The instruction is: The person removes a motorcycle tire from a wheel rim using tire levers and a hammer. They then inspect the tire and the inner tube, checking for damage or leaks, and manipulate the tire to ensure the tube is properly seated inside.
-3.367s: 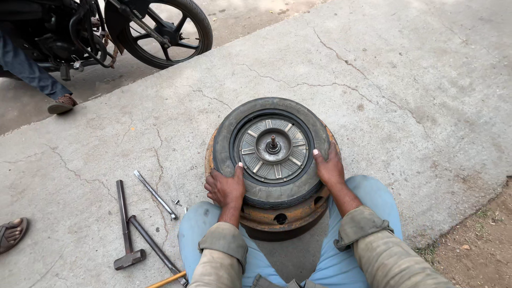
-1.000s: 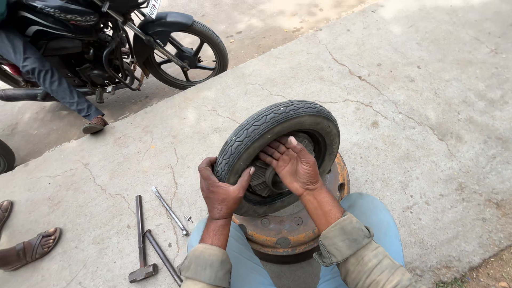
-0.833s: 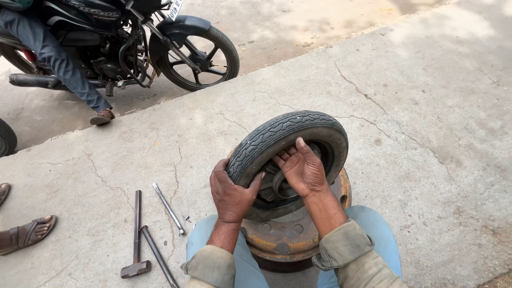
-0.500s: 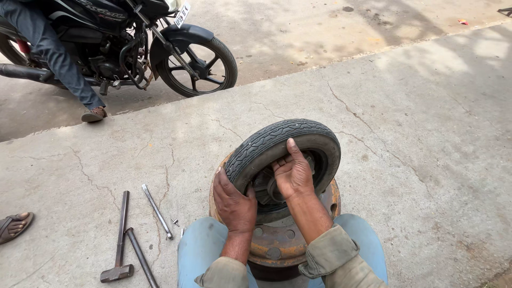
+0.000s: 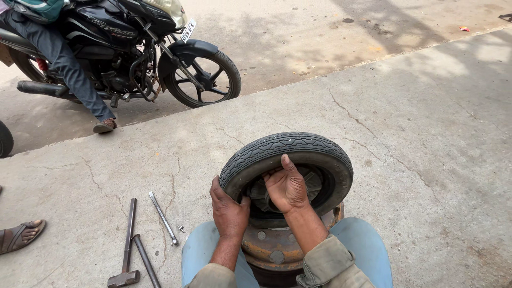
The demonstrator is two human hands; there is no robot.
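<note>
A small black tyre (image 5: 292, 150) on a metal wheel is tipped up on edge, leaning on a rusty round rim (image 5: 277, 248) between my knees. My left hand (image 5: 228, 208) grips the tyre's lower left tread. My right hand (image 5: 286, 185) lies flat inside the tyre, pressing on the wheel's hub with fingers pointing up. My blue trousers (image 5: 368, 250) frame the rusty rim on both sides.
A hammer (image 5: 126, 249), a metal rod (image 5: 162, 217) and a lever bar (image 5: 146, 261) lie on the cracked concrete to my left. A black motorcycle (image 5: 133, 50) stands on the road behind, with a person's leg (image 5: 69, 69) beside it. A sandalled foot (image 5: 20, 236) is at the left edge.
The tyre lay flat on the rusty rim with both hands on its sides; it has been tipped up on edge. My right hand moved inside onto the hub.
</note>
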